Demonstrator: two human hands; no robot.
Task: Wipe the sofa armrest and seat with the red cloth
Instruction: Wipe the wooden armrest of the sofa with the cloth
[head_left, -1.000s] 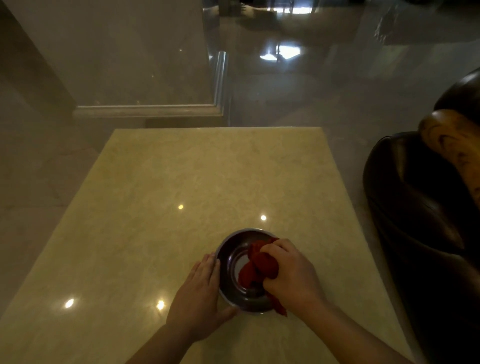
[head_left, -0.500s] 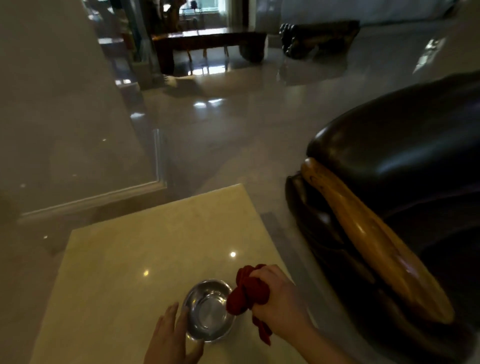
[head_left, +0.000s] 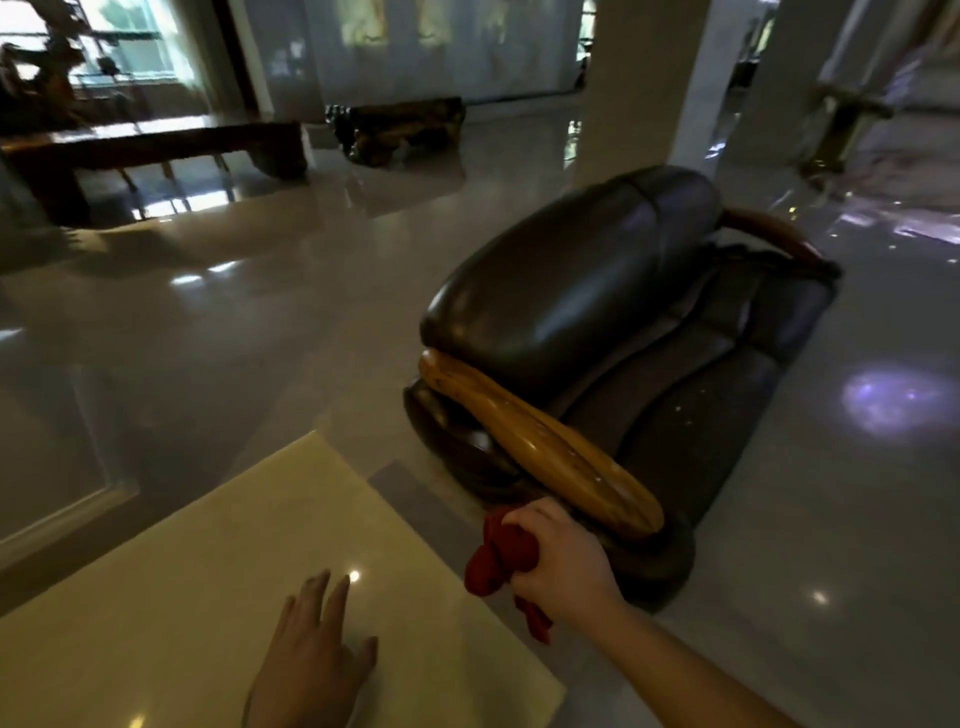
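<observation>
A glossy pale tiled floor (head_left: 270, 312) is seen across most of the view; on it, to the right, a dark brown padded leather sofa (head_left: 597, 291) is set, with its seat (head_left: 691, 441) lying behind a long polished golden wooden armrest (head_left: 540, 452) that is angled down toward the viewer; a cream marble-topped table (head_left: 208, 587) is seen at lower left, separated from the sofa by a strip of floor; a long dark wooden bench (head_left: 156, 150) is placed well apart at the far left; the right hand (head_left: 563, 564) is held over the gap between table and sofa, just beside the near end of the armrest, though contact with it cannot be told; its grip is clenched around a bunched red cloth (head_left: 498, 561), with loose folds hanging below the fist; the left hand (head_left: 311, 660) is held palm-down over the table's near edge, fingers spread and nothing gripped.
</observation>
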